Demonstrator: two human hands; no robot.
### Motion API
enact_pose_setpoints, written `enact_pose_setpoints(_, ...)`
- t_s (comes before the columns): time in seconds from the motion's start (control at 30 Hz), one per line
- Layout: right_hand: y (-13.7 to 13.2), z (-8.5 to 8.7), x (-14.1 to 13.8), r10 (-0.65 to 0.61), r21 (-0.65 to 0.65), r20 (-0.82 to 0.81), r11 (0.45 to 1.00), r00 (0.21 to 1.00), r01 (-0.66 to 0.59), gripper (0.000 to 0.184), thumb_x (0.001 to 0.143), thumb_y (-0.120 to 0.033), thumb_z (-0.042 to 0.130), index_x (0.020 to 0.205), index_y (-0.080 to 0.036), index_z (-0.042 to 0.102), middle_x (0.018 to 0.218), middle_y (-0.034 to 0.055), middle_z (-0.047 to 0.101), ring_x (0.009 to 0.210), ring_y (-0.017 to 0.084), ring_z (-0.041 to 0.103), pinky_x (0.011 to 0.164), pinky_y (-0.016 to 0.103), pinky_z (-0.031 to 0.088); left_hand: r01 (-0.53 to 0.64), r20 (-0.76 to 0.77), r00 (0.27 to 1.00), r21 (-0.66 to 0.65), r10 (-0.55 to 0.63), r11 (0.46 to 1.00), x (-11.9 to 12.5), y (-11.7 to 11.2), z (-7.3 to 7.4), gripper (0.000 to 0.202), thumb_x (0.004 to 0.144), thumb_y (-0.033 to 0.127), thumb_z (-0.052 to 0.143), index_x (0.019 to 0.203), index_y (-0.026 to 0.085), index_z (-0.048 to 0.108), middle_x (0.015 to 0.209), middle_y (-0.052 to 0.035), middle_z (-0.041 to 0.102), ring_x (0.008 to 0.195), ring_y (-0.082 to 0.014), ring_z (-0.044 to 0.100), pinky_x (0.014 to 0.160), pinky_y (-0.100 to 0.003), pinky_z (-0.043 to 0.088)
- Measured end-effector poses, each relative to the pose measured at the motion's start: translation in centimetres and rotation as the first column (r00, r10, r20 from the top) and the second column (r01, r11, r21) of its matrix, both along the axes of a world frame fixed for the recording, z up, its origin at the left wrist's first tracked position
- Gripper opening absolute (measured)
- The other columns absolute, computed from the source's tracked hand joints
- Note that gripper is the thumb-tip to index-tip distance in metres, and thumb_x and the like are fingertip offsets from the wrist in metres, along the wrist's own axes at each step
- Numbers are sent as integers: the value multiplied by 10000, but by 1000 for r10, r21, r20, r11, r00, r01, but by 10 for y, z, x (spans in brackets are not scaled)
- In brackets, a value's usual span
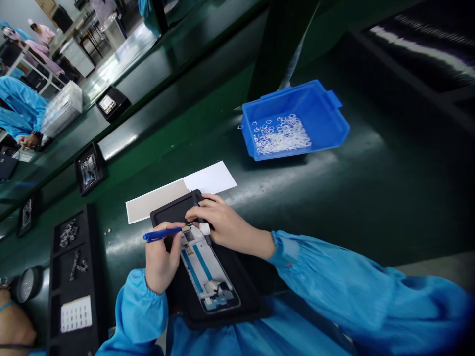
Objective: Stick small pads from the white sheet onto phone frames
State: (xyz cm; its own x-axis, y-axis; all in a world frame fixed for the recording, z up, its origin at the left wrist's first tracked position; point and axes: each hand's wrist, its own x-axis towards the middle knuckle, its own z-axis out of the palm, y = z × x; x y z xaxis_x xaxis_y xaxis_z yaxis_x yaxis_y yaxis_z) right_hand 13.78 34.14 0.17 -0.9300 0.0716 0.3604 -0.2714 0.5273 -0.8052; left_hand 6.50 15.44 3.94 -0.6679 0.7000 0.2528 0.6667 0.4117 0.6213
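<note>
An opened phone housing with blue strips lies tilted in a black tray in front of me. My left hand is closed around a blue pen-shaped tool, its pale tip at the phone's upper end. From the right, my right hand reaches over that same end, fingers bent and closed on the housing's upper edge. A white finger cot shows on one of its digits. Whatever tiny part lies under the fingertips is hidden.
A blue bin holds many small white pieces. Beyond the tray lies a white-and-beige sheet. A black compartment tray with small parts stands left, near another person's arm. More phone trays line the bench; co-workers sit beyond.
</note>
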Motion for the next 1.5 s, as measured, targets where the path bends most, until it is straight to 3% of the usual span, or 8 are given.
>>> enact_pose_setpoints(0.47,3,-1,1,29,-112,72,994,997,-21,399,743,64,503,1009,-224,574,927,-2,690,939,201,604,1053,459,323,17,-31,999,-7,-17,1000,-1,2,-1,89,949,184,563,1029,223,569,986,-29,705,943,-162,679,827,-300,551)
enact_pose_setpoints(0.67,2,-3,1,28,-96,66,995,997,-21,368,783,57,505,1014,-222,568,938,-10,700,929,193,601,1049,452,323,45,-143,989,-26,-49,999,0,3,1,97,952,172,556,1043,206,544,981,-50,716,944,-170,698,839,-305,563)
enact_pose_setpoints(1.0,2,-7,1,23,-71,32,997,999,-20,512,669,120,435,1030,-225,547,954,-7,690,937,203,591,1052,456,330,127,-293,944,-106,-153,986,6,12,7,134,966,148,525,1089,199,535,985,-56,729,919,-165,720,787,-257,581)
enact_pose_setpoints(1.13,2,-8,1,23,-63,35,998,999,-20,505,676,115,437,1034,-224,545,953,1,684,938,206,588,1057,469,330,135,-271,948,-134,-167,982,5,10,4,141,954,146,555,1082,206,552,1000,-55,734,924,-166,723,784,-251,574)
enact_pose_setpoints(1.23,1,-8,1,13,-44,39,999,999,-12,453,710,92,461,1023,-223,554,931,6,682,925,206,591,1057,476,336,131,-181,973,-69,-142,989,3,8,-1,137,933,145,585,1050,213,561,994,-46,734,938,-174,720,795,-265,571)
enact_pose_setpoints(1.33,0,-9,1,1,-39,63,999,998,1,400,757,53,492,1039,-221,566,912,11,687,937,209,603,1076,495,322,-25,7,1000,106,25,994,-3,5,-3,124,907,156,618,981,218,540,944,-31,726,888,-177,720,766,-282,572)
enact_pose_setpoints(1.43,0,-10,1,4,-50,64,999,998,-1,350,801,9,517,1059,-223,564,912,12,701,955,215,616,1081,510,320,-194,141,979,385,150,903,-8,-1,0,96,936,151,551,933,220,485,880,-4,681,876,-169,701,831,-338,561)
enact_pose_setpoints(1.5,0,-11,1,6,-55,53,998,999,-3,306,826,-20,529,1052,-225,563,902,7,710,949,215,625,1078,513,326,-142,64,990,426,127,894,-9,-7,3,117,953,128,473,878,213,501,816,9,619,830,-151,661,837,-337,542)
